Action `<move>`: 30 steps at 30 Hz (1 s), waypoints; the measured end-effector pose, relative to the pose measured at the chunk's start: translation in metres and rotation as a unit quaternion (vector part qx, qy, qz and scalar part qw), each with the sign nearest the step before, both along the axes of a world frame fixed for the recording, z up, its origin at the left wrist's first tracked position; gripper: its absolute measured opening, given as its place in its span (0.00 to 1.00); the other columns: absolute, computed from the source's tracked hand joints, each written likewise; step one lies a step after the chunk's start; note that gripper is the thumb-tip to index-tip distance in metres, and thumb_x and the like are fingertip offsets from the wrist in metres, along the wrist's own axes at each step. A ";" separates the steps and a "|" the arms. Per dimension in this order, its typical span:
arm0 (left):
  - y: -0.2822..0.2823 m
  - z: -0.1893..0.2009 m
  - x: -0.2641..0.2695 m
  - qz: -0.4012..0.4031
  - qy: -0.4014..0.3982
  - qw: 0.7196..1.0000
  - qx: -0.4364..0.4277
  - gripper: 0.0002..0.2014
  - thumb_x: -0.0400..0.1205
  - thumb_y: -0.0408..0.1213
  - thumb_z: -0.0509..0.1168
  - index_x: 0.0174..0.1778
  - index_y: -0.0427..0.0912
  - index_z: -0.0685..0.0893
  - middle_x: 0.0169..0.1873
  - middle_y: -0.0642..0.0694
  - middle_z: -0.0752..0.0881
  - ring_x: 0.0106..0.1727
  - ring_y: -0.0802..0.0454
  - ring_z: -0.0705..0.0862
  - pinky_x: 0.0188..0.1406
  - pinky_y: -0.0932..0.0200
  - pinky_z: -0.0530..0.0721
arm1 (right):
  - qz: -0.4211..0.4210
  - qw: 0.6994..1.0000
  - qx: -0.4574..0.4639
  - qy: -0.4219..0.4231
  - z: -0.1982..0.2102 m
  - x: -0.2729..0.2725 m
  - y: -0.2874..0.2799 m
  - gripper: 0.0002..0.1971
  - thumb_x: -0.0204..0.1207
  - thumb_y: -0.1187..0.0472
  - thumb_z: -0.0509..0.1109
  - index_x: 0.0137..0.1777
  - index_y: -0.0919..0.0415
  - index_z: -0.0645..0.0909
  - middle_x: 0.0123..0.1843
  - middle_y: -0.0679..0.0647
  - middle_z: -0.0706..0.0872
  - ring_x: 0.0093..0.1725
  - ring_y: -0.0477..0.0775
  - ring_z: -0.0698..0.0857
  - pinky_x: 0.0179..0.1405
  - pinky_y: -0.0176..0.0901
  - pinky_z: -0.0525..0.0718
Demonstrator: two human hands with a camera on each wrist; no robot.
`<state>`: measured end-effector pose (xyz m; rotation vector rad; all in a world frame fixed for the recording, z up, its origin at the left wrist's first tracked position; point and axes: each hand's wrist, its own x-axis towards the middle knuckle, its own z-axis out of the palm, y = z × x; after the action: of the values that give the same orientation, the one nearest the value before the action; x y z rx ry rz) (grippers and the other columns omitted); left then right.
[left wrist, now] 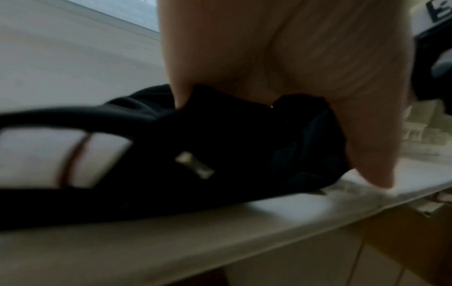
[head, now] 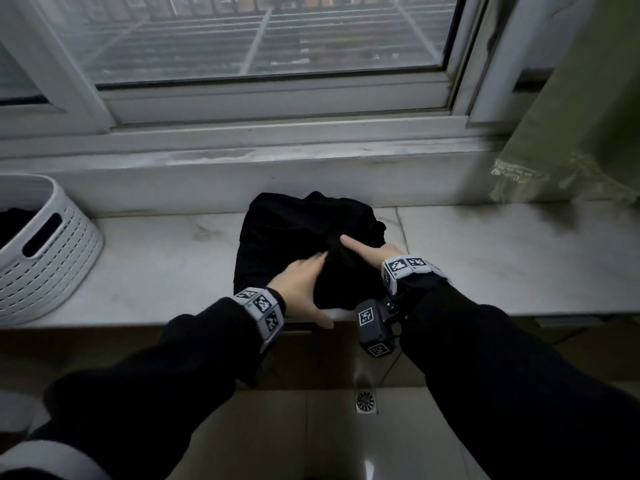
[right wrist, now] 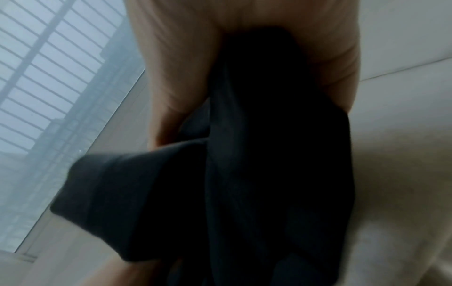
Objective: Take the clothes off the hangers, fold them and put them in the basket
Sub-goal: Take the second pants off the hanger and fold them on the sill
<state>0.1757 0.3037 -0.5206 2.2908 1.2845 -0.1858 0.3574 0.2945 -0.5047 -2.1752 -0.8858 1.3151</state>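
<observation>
Head view first: I see a black garment (head: pixel 304 244) lying in a partly folded bundle on the marble tabletop (head: pixel 502 258) below the window (head: pixel 270 36), near the middle of the ledge. No hanger shows on it, so I judge the taking-off step done for this piece and the folding under way. My left hand (head: pixel 301 282) lies on the garment's near edge at about 7 o'clock of the bundle, fingers fairly straight over the cloth and the thumb hanging past the tabletop's front edge. My right hand (head: pixel 367 252) comes in from 4 o'clock, one finger stretched toward the middle of the bundle. The white basket (head: pixel 52 258) stands well apart at 9 o'clock and already holds something dark, so at least one piece looks put away. A green curtain (head: pixel 571 133) hangs at 2 o'clock.

Left wrist view, blurred: the left hand's fingers press down on the black cloth (left wrist: pixel 220 154) with the thumb at the tabletop's edge, more flat than curled. A small pale tag or metal piece (left wrist: pixel 194 164) shows on the cloth.

Right wrist view: the right hand grips a thick fold of the garment, the cloth bunched between palm and thumb and hanging down.

What I judge left: finish this fold, carry the bundle over to the basket. Whether more clothes wait on hangers I cannot tell.
</observation>
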 end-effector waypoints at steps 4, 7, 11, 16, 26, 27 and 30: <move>-0.010 -0.010 0.017 0.038 0.021 0.995 0.090 0.57 0.66 0.54 0.74 0.81 0.54 0.39 0.78 0.48 0.61 0.71 0.43 0.68 0.67 0.45 0.77 | 0.031 0.999 0.002 -0.021 0.008 -0.005 0.003 0.37 0.62 0.45 0.80 0.66 0.66 0.75 0.60 0.60 0.85 0.58 0.60 0.85 0.62 0.49 0.82; -0.011 -0.006 0.020 0.076 -0.015 0.986 0.148 0.48 0.76 0.40 0.64 0.81 0.51 0.34 0.66 0.39 0.75 0.60 0.40 0.76 0.58 0.50 0.77 | 0.028 0.998 0.045 0.017 0.019 -0.011 0.007 0.26 0.63 0.55 0.80 0.58 0.65 0.77 0.53 0.58 0.86 0.50 0.57 0.85 0.55 0.46 0.84; 0.000 0.028 0.011 0.214 -0.197 0.950 0.110 0.40 0.73 0.26 0.61 0.82 0.47 0.56 0.55 0.33 0.84 0.57 0.36 0.83 0.57 0.54 0.80 | 0.023 0.982 0.163 0.091 0.052 -0.023 0.011 0.11 0.69 0.57 0.77 0.48 0.59 0.81 0.49 0.56 0.87 0.46 0.54 0.86 0.44 0.39 0.83; 0.022 0.124 -0.036 0.329 -0.310 0.890 0.063 0.15 0.78 0.23 0.58 0.60 0.28 0.78 0.48 0.38 0.81 0.56 0.43 0.81 0.45 0.63 0.72 | 0.018 0.911 0.207 0.355 0.096 -0.029 0.029 0.26 0.79 0.35 0.46 0.57 0.49 0.79 0.49 0.46 0.87 0.50 0.44 0.83 0.52 0.45 0.74; -0.010 0.239 -0.177 0.314 -0.536 0.780 0.073 0.14 0.75 0.15 0.57 0.37 0.39 0.78 0.21 0.53 0.86 0.24 0.61 0.85 0.25 0.69 0.83 | 0.168 0.916 0.127 0.341 0.097 -0.156 0.049 0.41 0.51 0.30 0.77 0.64 0.49 0.81 0.55 0.49 0.89 0.53 0.51 0.86 0.48 0.51 0.80; -0.012 0.244 -0.189 0.316 -0.539 0.777 0.079 0.14 0.75 0.15 0.57 0.36 0.39 0.77 0.19 0.54 0.85 0.23 0.62 0.84 0.24 0.69 0.82 | 0.172 0.900 0.118 0.382 0.102 -0.173 0.051 0.40 0.47 0.32 0.79 0.59 0.52 0.84 0.51 0.51 0.91 0.49 0.52 0.89 0.48 0.50 0.82; -0.015 0.261 -0.243 0.331 -0.551 0.757 0.116 0.14 0.73 0.15 0.58 0.34 0.40 0.76 0.17 0.56 0.82 0.20 0.63 0.82 0.22 0.70 0.80 | 0.199 0.866 0.123 0.443 0.118 -0.236 0.067 0.29 0.51 0.39 0.78 0.49 0.57 0.86 0.43 0.54 0.92 0.40 0.53 0.91 0.46 0.48 0.85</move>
<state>-0.0670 0.2890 -0.2598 1.4022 1.2926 1.4090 0.1212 0.3612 -0.3866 -0.9897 -1.0266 1.9969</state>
